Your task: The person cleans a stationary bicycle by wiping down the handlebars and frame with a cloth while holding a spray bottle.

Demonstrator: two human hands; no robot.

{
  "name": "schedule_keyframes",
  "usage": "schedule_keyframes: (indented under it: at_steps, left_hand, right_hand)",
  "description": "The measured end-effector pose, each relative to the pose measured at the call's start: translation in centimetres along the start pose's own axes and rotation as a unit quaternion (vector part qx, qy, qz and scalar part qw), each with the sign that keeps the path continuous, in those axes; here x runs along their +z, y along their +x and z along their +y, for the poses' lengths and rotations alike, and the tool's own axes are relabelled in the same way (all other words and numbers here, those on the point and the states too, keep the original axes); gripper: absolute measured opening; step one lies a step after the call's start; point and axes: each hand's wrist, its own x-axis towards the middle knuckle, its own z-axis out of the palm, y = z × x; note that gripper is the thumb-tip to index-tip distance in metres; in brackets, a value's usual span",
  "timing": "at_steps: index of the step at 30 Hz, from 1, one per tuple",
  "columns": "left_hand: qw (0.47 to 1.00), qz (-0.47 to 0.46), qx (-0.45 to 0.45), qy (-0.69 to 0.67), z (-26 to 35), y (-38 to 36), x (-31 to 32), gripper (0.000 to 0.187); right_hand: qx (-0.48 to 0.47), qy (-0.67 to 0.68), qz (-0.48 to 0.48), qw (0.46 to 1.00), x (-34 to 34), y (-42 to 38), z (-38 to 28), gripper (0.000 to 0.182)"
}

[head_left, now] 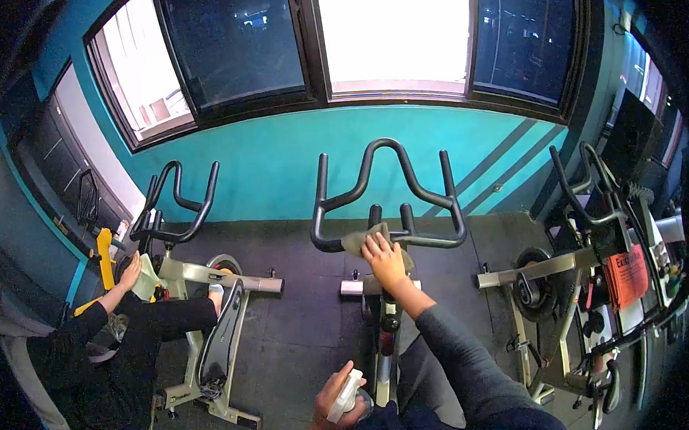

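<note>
My right hand (387,267) presses a grey-green cloth (355,244) against the lower bar of the black handlebar (438,240) on the exercise bike in front of me. Its fingers lie bent over the cloth, which covers part of the bar. Low in the view, my left hand (331,400) is closed around a spray bottle (348,393) with a white trigger head. Most of the bottle's body is hidden by the hand and the bike frame. The bike's silver frame (383,371) runs down between my hands.
To the left, a person in dark clothes (134,335) holds a pale cloth (145,279) near another exercise bike (230,320). On the right stands a third bike (543,272), with an orange sign (628,277) beside it. Windows (398,36) sit above the teal wall (265,161).
</note>
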Motion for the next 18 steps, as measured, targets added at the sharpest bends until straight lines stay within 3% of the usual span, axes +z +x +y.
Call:
schedule_keyframes:
  at_steps: [2, 5, 8, 10, 12, 14, 16, 18]
  left_hand:
    - [1.000, 0.001, 0.008, 0.000, -0.2, -0.4, 0.3, 0.065]
    - [1.000, -0.001, 0.008, -0.015, -1.4, -1.1, 0.8, 0.066]
    - [0.999, -0.008, -0.027, -0.040, -0.4, -1.5, 0.7, 0.067]
    - [1.000, -0.016, 0.010, 0.001, -0.3, -1.6, 0.5, 0.068]
    - [1.000, -0.006, 0.009, 0.003, 0.3, -1.5, 0.5, 0.068]
    - [1.000, 0.003, -0.014, -0.025, 0.9, -1.5, 0.3, 0.068]
    - [1.000, 0.010, -0.009, -0.012, 0.9, -1.5, 0.1, 0.068]
    - [1.000, 0.002, 0.000, -0.001, 0.5, -2.0, 0.2, 0.069]
  right_hand:
    - [0.018, 0.025, -0.102, 0.994, -2.3, -2.3, -0.6, 0.032]
    - [0.078, 0.075, -0.026, 0.994, -3.1, -6.3, -1.8, 0.031]
    - [0.101, 0.124, -0.041, 0.986, -5.2, -9.6, -3.2, 0.034]
    - [0.110, 0.173, -0.069, 0.976, -7.8, -11.6, -3.4, 0.041]
    - [0.151, 0.344, -0.047, 0.926, -10.0, -13.7, -2.9, 0.045]
    - [0.289, 0.521, -0.118, 0.794, -10.4, -16.2, -1.6, 0.041]
    - [0.395, 0.598, -0.099, 0.691, -9.8, -19.1, 0.9, 0.035]
    - [0.491, 0.561, -0.018, 0.666, -7.4, -21.5, 4.2, 0.038]
